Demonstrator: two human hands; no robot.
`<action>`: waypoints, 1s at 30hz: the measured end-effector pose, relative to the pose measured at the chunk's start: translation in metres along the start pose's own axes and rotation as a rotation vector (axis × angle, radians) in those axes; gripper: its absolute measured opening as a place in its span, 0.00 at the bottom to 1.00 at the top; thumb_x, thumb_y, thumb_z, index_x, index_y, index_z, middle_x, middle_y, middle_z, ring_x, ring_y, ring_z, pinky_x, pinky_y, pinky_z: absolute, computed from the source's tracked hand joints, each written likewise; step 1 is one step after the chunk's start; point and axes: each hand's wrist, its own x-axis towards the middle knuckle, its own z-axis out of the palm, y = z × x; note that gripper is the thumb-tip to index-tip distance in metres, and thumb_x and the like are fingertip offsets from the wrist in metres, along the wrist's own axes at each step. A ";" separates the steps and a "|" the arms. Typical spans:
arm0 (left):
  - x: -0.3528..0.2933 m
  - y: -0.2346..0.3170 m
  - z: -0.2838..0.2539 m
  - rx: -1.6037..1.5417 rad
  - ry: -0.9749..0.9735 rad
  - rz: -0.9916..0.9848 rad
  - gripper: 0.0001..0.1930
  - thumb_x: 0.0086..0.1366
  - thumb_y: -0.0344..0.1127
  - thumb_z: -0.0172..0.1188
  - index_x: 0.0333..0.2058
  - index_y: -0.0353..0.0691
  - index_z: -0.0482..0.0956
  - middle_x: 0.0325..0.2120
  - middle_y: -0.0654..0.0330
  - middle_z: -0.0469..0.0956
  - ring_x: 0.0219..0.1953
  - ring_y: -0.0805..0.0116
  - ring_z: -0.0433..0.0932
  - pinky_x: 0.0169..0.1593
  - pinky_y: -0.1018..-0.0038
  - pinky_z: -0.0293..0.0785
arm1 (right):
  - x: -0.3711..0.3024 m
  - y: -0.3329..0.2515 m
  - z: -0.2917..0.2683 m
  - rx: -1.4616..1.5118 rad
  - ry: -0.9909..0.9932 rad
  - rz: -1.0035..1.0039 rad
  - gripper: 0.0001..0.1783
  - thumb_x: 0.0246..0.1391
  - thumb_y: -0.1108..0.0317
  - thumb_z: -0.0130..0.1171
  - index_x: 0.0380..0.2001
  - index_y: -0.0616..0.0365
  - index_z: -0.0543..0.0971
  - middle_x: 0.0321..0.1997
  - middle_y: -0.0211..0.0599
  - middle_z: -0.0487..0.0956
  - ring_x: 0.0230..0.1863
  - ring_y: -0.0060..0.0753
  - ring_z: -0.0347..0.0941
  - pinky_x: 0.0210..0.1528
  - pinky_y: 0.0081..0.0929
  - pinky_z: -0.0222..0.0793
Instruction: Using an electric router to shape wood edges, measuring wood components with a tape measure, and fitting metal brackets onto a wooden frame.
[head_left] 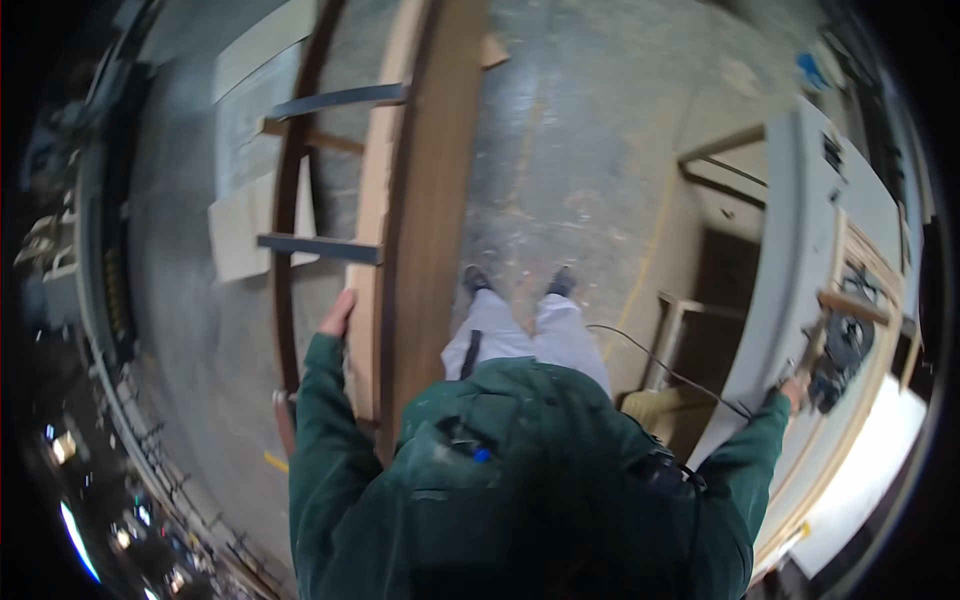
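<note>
To my left a long brown board [432, 190] lies beside a pale wood plank [366, 300], raised above the floor. My left hand [339, 314] lies against the plank's outer side, its visible fingers stretched forward. Just ahead of it, a dark grey crossbar [320, 247] spans from the plank to a dark rail [287, 210]; a second dark crossbar [340, 100] sits farther off. Out to my right, my right hand [793, 390] is at a grey workbench [765, 300], its fingers curled, with something small and shiny at them that I cannot make out. Dark tools [845, 345] lie close by.
Pale sheets [245, 225] lie on the floor at left. A black cable [665, 368] hangs between my legs and the bench. A wooden frame [690, 310] and a yellowish bundle [665, 410] stand under the bench. A wood block [852, 306] rests near the tools.
</note>
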 end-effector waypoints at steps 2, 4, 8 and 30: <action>0.000 -0.005 0.004 0.040 0.046 0.002 0.35 0.65 0.50 0.53 0.62 0.32 0.56 0.63 0.57 0.56 0.66 0.68 0.52 0.67 0.74 0.43 | 0.014 0.001 0.010 0.209 -0.103 0.360 0.25 0.50 0.49 0.53 0.49 0.49 0.77 0.51 0.46 0.75 0.53 0.48 0.71 0.53 0.37 0.66; -0.049 0.036 0.029 0.037 0.162 -0.012 0.36 0.63 0.50 0.55 0.62 0.33 0.56 0.62 0.58 0.59 0.64 0.69 0.55 0.66 0.74 0.46 | 0.002 -0.056 0.013 0.427 -0.076 0.216 0.25 0.48 0.52 0.55 0.48 0.50 0.78 0.47 0.45 0.78 0.49 0.51 0.73 0.51 0.38 0.67; -0.052 0.060 0.051 0.038 0.073 0.000 0.35 0.63 0.51 0.54 0.62 0.35 0.57 0.58 0.59 0.64 0.60 0.69 0.60 0.63 0.75 0.51 | 0.024 -0.005 0.008 0.687 -0.094 0.106 0.24 0.42 0.60 0.62 0.41 0.65 0.78 0.35 0.48 0.80 0.34 0.41 0.78 0.36 0.34 0.72; -0.016 0.033 0.030 -0.027 -0.164 0.339 0.20 0.70 0.51 0.43 0.48 0.41 0.71 0.42 0.66 0.73 0.47 0.78 0.68 0.52 0.77 0.63 | -0.388 -0.442 -0.330 1.570 -0.631 -1.259 0.13 0.54 0.77 0.56 0.44 0.64 0.74 0.34 0.34 0.77 0.36 0.23 0.74 0.39 0.21 0.71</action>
